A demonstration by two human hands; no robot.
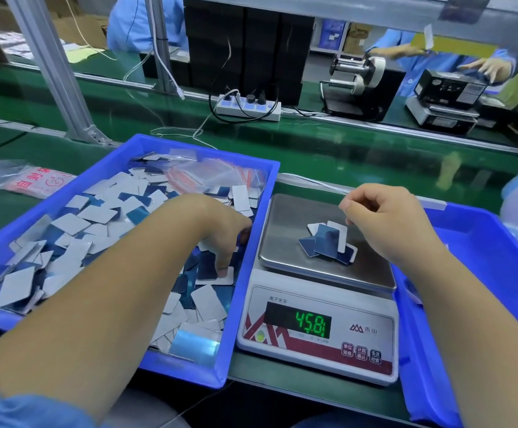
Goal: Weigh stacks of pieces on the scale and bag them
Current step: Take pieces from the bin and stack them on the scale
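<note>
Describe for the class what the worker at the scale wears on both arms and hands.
Both forearms are bare. The left hand and right hand wear no gloves, and no rings, watch or wrist strap are visible. A light blue sleeve covers the left upper arm, pushed up past the elbow. The right sleeve is out of view.

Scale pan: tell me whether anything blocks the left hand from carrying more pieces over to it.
Only the bin wall. The left hand is down among the loose pieces, so it must lift over that wall to reach the scale pan. The right hand hovers above the pile on the pan, leaving the pan's left side open.
</note>
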